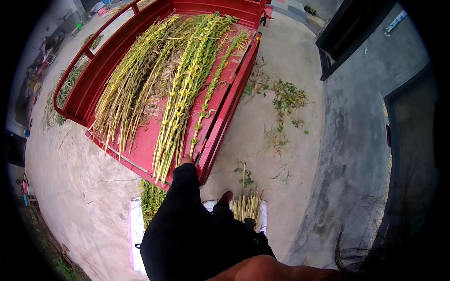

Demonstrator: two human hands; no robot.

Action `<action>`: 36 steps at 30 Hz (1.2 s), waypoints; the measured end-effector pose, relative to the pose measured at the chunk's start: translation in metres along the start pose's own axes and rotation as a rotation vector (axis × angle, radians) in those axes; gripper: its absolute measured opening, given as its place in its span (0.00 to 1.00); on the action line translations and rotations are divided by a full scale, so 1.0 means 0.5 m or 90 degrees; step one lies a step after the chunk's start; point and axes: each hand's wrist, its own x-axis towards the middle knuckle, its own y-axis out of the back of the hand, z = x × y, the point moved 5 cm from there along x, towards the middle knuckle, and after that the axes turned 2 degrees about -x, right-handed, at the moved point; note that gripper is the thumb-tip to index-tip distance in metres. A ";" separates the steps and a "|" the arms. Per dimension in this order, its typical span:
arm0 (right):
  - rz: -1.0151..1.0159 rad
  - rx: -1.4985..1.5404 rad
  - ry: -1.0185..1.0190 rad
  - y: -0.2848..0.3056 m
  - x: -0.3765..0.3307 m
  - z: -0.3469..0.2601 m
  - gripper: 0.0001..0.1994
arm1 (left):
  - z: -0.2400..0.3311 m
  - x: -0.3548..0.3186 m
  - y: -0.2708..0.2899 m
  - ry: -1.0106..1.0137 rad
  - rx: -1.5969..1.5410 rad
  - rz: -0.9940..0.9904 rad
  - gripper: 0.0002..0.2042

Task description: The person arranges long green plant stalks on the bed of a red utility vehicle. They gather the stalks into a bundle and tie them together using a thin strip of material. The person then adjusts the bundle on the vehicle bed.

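- Mid-frame now: left hand (186, 159) near the lower end of a lone leafy stalk (205, 111)!
- Grip apart or clamped? Can't tell.
- Upper frame: stalk heap (185, 89), red cargo bed (141, 152).

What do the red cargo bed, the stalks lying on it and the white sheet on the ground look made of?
Cargo bed: probably painted metal with a slight gloss, going by its rigid rails and soft sheen.
Stalks: plant matter, matte, with bare stems and green-yellow growth.
White sheet: perhaps plastic or cloth; it looks thin, but too little shows.
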 end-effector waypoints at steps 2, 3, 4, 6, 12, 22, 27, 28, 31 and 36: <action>0.033 -0.017 0.004 0.092 0.035 -0.035 0.04 | 0.044 -0.045 -0.025 0.057 -0.076 -0.034 0.20; 0.051 -0.029 0.001 0.139 0.044 -0.047 0.04 | 0.083 -0.093 -0.006 -0.015 -0.027 -0.044 0.20; 0.062 -0.036 0.002 0.165 0.054 -0.066 0.04 | 0.126 -0.127 0.021 -0.092 0.020 -0.045 0.20; 0.035 -0.060 0.016 0.165 0.082 -0.125 0.05 | 0.144 -0.157 0.103 -0.124 -0.009 0.019 0.21; -0.062 -0.128 0.094 0.073 0.136 -0.316 0.06 | 0.196 -0.204 0.290 -0.192 -0.130 0.102 0.23; -0.176 -0.295 0.152 -0.132 0.206 -0.577 0.08 | 0.255 -0.034 0.357 -0.109 -0.211 0.130 0.22; -0.133 -0.387 0.147 -0.142 0.253 -0.751 0.09 | 0.314 0.124 0.317 -0.139 -0.310 0.191 0.19; -0.126 -0.403 0.146 -0.145 0.257 -0.784 0.09 | 0.323 0.147 0.316 -0.104 -0.269 0.169 0.19; -0.102 -0.461 0.162 -0.150 0.279 -0.910 0.10 | 0.334 0.211 0.278 -0.080 -0.202 0.141 0.20; -0.168 -0.569 0.254 -0.281 0.335 -1.074 0.11 | 0.307 0.224 0.290 -0.041 -0.145 0.138 0.21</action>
